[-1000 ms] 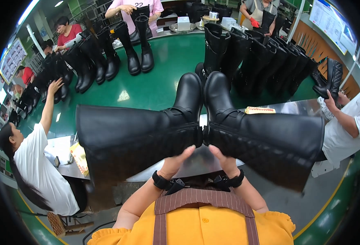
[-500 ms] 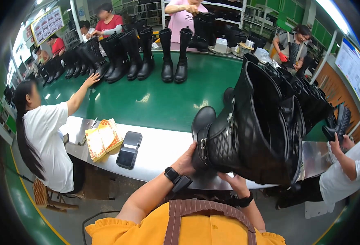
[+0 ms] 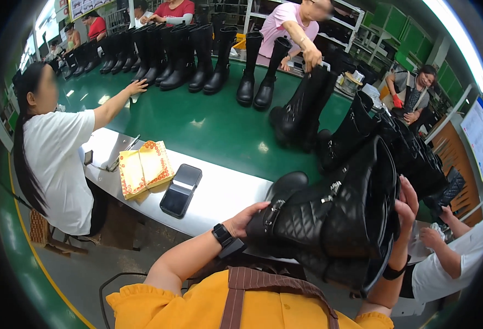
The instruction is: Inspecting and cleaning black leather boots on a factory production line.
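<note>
Two black quilted boots with buckled straps (image 3: 307,219) lie tilted on their sides over the front edge of the table, pressed together so that one partly covers the other. My left hand (image 3: 245,220) grips them at the foot end, near the lower buckle. Over at the open shaft tops, my right hand (image 3: 407,205) is closed round the upper edge, its thumb side hidden behind the leather. Just beyond, a person in pink holds another pair of black boots (image 3: 305,107) by the tops, above the green table surface.
Tall black boots (image 3: 192,60) stand in a row along the far side. A phone (image 3: 181,191) and a tied stack of yellow papers (image 3: 144,169) lie on the metal edge (image 3: 219,197). More boots (image 3: 400,137) crowd the right. Co-workers sit close on both sides.
The boots in my hands have tipped further over to the right. My right hand has moved from underneath to the shaft tops. The person in pink has brought another pair onto the table.
</note>
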{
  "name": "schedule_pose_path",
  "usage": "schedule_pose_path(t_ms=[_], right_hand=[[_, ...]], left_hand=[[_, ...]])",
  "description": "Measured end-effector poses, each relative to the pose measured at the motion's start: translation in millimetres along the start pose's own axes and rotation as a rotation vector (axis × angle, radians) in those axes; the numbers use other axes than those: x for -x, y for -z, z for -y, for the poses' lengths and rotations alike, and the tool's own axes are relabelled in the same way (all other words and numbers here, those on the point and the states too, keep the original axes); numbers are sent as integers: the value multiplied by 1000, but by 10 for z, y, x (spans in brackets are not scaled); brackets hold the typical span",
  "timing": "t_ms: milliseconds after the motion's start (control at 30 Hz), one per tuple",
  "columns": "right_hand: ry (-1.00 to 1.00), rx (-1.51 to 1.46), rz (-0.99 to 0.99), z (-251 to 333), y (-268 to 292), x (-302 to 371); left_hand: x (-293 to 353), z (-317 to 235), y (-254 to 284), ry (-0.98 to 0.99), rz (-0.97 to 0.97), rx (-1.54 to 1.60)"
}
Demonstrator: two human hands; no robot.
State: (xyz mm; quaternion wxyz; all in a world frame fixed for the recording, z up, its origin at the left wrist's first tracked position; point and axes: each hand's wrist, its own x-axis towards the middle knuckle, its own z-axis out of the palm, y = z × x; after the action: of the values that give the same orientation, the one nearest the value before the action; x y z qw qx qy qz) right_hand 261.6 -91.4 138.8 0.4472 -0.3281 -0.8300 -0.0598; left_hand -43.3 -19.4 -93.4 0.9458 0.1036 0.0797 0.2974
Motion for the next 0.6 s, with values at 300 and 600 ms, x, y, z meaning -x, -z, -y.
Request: schedule_pose_path(t_ms=[300,600], right_hand=[[277,84,617,603,348,-865],[44,-26,816,441,179,-1143]], left_hand=[[-10,23,21,212,116,11],[-28,66,55,353,111,66]])
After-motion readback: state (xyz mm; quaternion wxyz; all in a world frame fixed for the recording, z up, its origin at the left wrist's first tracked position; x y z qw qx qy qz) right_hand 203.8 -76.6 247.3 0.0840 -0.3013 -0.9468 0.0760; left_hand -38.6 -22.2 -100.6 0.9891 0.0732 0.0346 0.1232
